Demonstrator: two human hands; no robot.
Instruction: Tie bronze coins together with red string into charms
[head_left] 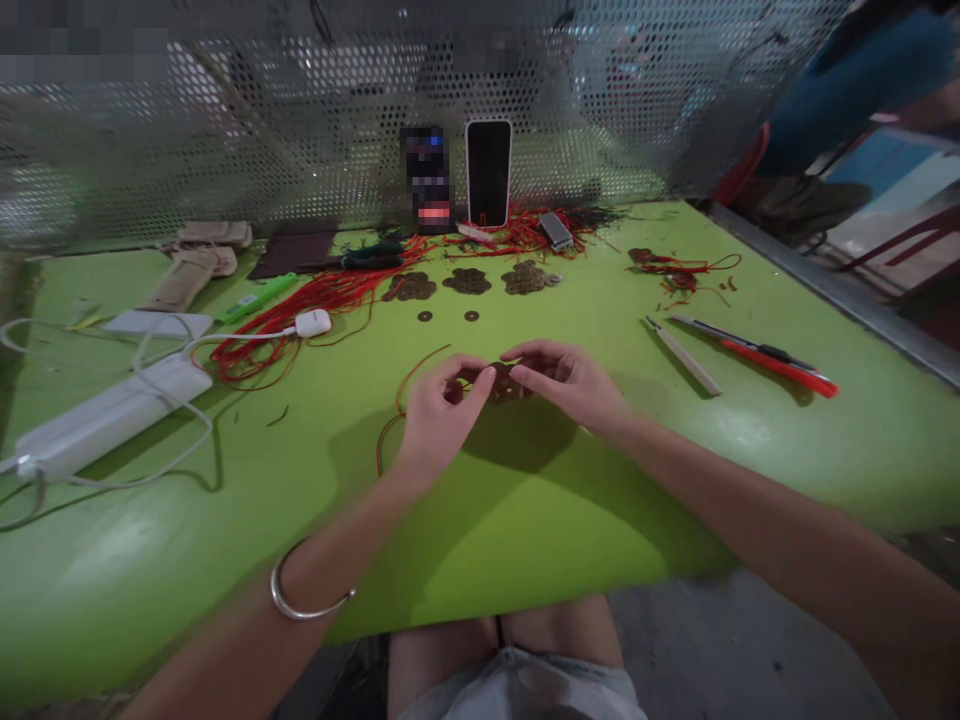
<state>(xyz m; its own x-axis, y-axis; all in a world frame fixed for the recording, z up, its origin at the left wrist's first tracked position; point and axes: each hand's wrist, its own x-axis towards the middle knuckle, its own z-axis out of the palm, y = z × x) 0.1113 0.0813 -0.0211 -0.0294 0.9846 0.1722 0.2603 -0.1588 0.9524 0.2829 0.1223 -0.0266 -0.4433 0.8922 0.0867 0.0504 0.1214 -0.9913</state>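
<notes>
Two hands of yours meet over the green tabletop, one cluster of brown coins pinched between them. Your left hand grips the cluster's left edge, thumb tip on the near face and fingers curled behind; your right hand grasps its right edge the same way, so the coins sit in the narrow space between your two thumb tips, partly covered by your fingers. You have it just above the table, its shadow falling below; whether any edge touches the surface, I cannot tell. A thin red cord curves on the table just left of your left hand. Beyond your fingers lie two loose holed coins, the left one and the right one, and behind them a row of three coin clusters. Well to your right rests a red-handled utility knife, near a slender pale tool.
</notes>
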